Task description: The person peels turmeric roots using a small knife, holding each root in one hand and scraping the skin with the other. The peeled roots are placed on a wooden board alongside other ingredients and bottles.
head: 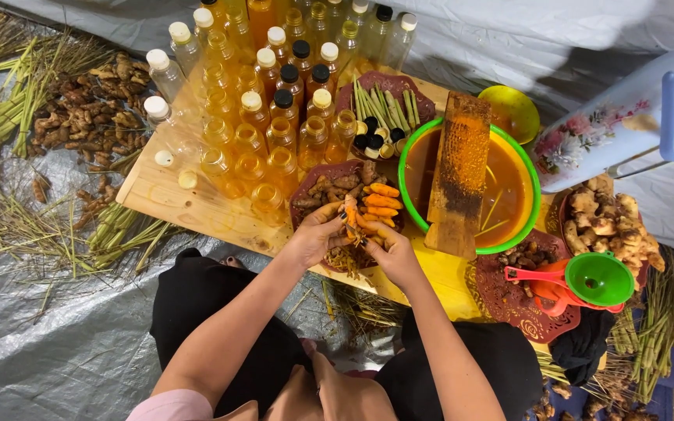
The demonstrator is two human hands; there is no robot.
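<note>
Both hands, left hand (317,234) and right hand (390,251), grip an orange turmeric root (351,214) above a maroon plate (303,189).

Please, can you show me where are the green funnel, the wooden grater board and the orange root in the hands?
green funnel (598,277), head view, on its wide bowl.
wooden grater board (459,175), head view, on its orange-stained middle.
orange root (350,212), head view, on its peeled upper end between both hands.

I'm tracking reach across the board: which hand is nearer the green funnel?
Right. The right hand works over the dark red plate, with the green funnel off to its right; the left hand sits farther away, beyond the right one.
</note>
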